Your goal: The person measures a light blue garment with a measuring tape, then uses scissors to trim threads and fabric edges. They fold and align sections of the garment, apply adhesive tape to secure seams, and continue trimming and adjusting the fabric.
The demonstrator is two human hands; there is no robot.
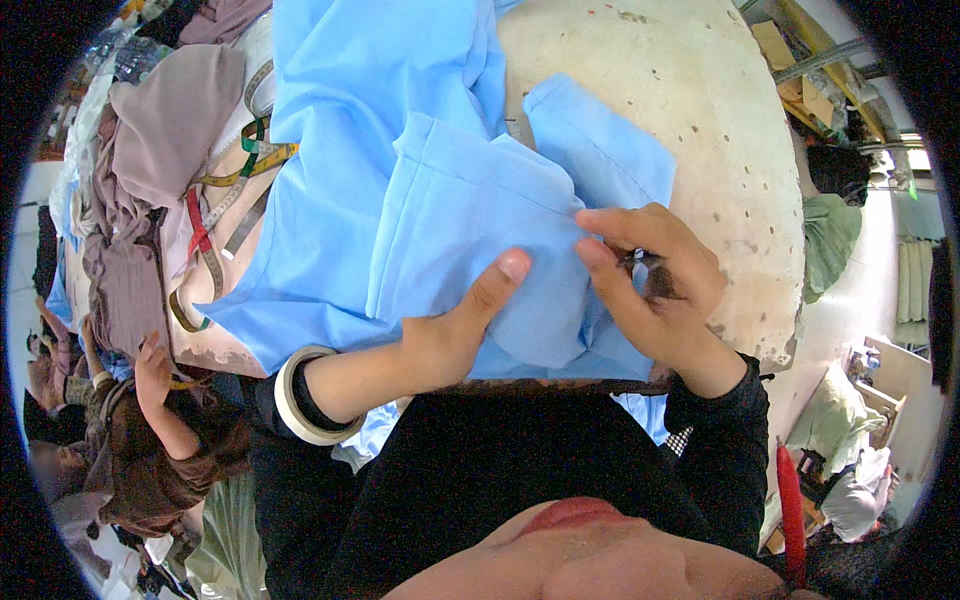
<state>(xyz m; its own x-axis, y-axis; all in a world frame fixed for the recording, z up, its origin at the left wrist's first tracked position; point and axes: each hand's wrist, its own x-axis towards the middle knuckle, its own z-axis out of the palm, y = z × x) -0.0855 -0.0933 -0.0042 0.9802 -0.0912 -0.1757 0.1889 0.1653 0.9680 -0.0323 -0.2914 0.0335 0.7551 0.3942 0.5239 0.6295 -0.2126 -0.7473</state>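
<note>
A light blue garment piece point(470, 215) with stitched seams lies gathered before me on the table's near edge. My left hand point(465, 315) holds its lower part, thumb on top and the other fingers hidden beneath the cloth. At its right edge my right hand point(655, 280) is closed, thumb and forefinger pinching the fabric border. A small dark metallic item point(655, 275) sits within that hand's curled fingers; its kind is unclear. Further up, a folded blue flap point(600, 140) sticks out to the right. Around my left wrist is a cream-coloured tape roll point(310, 395).
A pale, worn table point(720, 180) carries the cloth. To the left lie tape measures point(205, 225) and mauve fabric point(175, 125). Another person point(150, 440) works at lower left. Cloth bundles point(840, 420) stand at the right, with shelving at upper right.
</note>
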